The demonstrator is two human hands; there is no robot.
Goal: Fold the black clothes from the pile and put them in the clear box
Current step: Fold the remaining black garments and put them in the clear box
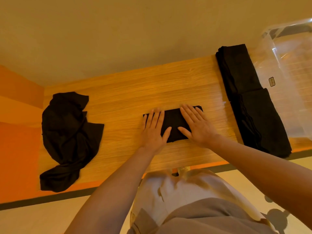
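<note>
My left hand [152, 130] and right hand [196, 126], fingers straight and flat, press a small folded black cloth rectangle [172, 124] mid wooden tabletop [128, 92]. Crumpled black clothes pile [67, 137] left. Folded black stacks [249, 98] right, beside clear plastic box [290, 65].

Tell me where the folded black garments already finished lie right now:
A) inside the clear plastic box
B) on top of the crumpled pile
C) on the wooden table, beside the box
C: two folded black garments lie on the wooden table, beside the clear plastic box, not inside it.
</note>
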